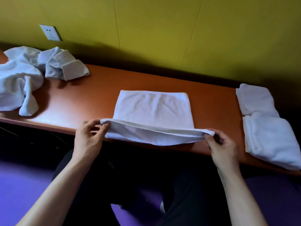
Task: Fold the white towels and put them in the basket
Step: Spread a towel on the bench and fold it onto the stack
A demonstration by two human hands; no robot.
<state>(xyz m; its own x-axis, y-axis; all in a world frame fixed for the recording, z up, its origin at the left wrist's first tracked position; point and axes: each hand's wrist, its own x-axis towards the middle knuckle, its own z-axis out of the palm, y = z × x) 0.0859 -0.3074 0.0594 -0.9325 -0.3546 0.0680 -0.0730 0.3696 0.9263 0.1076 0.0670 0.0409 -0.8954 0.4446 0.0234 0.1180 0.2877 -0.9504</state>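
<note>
At the near edge of the orange worktop (97, 95), roughly midway along it, lies a white towel (153, 108) that is partly folded. Its far part rests flat on the worktop, with its far edge running parallel to the worktop's back edge. Its near part is lifted off the surface and held over the near edge, so the raised hem runs left to right, and the long axis of that lifted strip follows the length of the worktop.

The left hand (88, 136) pinches the left corner of the raised hem, thumb and fingers curled round the cloth. The right hand (223, 145) pinches the right corner in the same way, its fingers closed on the fabric. Both hands hang just off the near edge, with the strip stretched between them and sagging a little in the middle.

Toward the left end of the worktop, reaching to its back edge, sits a heap of crumpled white towels (27, 75), unfolded and tangled together. Toward the right end lie two folded towels: one (255, 100) nearer the back edge, and another (272, 141) at the near edge, touching or slightly overlapping the first. Both are well apart from the towel in hand.

Behind the worktop stands a yellow-green wall (162, 30) with a white socket (50, 32) above the crumpled heap.
</note>
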